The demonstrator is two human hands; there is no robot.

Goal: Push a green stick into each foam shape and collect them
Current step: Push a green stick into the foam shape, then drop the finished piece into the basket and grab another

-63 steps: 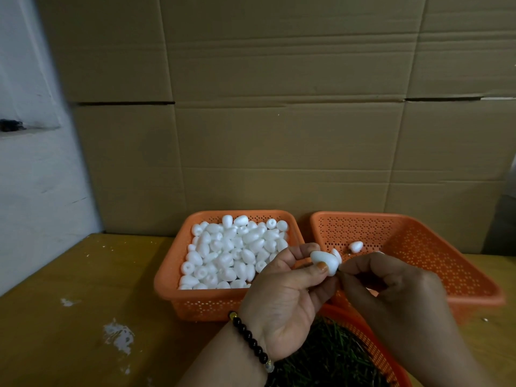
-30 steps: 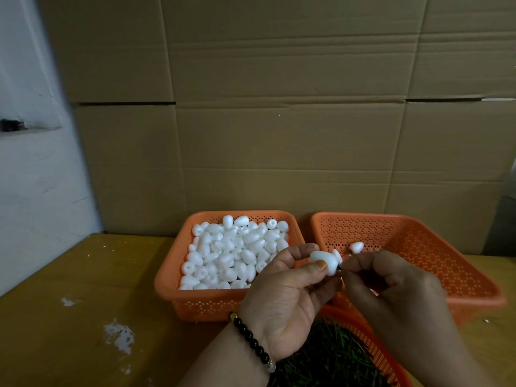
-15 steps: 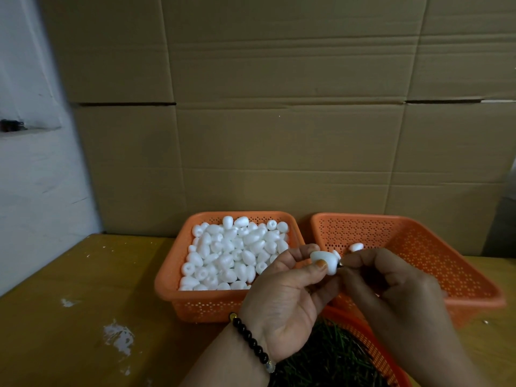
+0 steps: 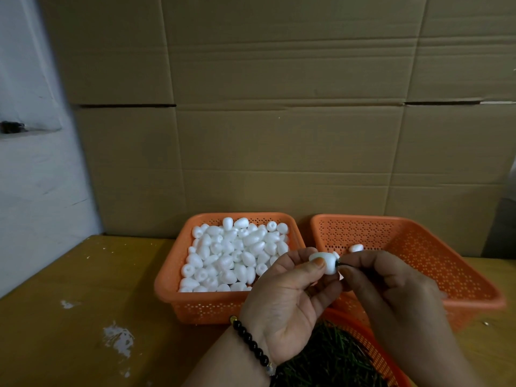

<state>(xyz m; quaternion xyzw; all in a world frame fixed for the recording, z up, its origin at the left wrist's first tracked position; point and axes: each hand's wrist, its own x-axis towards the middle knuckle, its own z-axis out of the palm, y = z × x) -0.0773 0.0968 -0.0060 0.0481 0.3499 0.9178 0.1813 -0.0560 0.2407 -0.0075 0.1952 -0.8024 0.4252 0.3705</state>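
Note:
My left hand (image 4: 282,300) pinches a white foam shape (image 4: 325,261) between thumb and fingers, above the gap between two orange baskets. My right hand (image 4: 391,286) pinches a dark green stick (image 4: 341,264) whose tip sits in the foam's right end; most of the stick is hidden by my fingers. The left orange basket (image 4: 178,286) is full of loose white foam shapes (image 4: 234,255). The right orange basket (image 4: 446,263) holds a foam shape (image 4: 356,248), partly hidden behind my hands. A round orange basket (image 4: 371,347) of green sticks (image 4: 329,358) lies below my wrists.
The baskets stand on a yellowish wooden table (image 4: 83,303) with white paint marks. A wall of cardboard boxes (image 4: 279,121) rises right behind the baskets. A white wall (image 4: 28,177) closes off the left side.
My right hand has edged closer to the foam and the green stick now shows entering its right end. My left hand has kept the foam almost still.

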